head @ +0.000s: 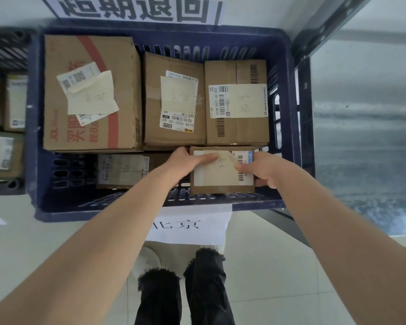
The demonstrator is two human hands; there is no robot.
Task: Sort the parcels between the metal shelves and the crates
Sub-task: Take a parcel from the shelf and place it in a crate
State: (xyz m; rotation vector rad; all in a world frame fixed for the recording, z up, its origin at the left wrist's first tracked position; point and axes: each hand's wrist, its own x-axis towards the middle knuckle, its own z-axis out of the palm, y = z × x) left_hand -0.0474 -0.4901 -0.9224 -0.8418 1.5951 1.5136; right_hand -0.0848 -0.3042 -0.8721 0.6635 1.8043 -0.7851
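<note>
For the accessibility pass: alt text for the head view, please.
Left hand and right hand grip a small labelled cardboard parcel at the near right of a blue plastic crate. Three larger cardboard boxes with handwritten notes fill its far row; another parcel lies lower at near left. A paper sign sits below the front rim.

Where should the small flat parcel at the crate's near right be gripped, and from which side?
By its left and right edges, from above: the small parcel sits level, label up, with a larger box close behind it, so those two sides are the free ones. The left hand and right hand hold it so, thumbs on top.
</note>
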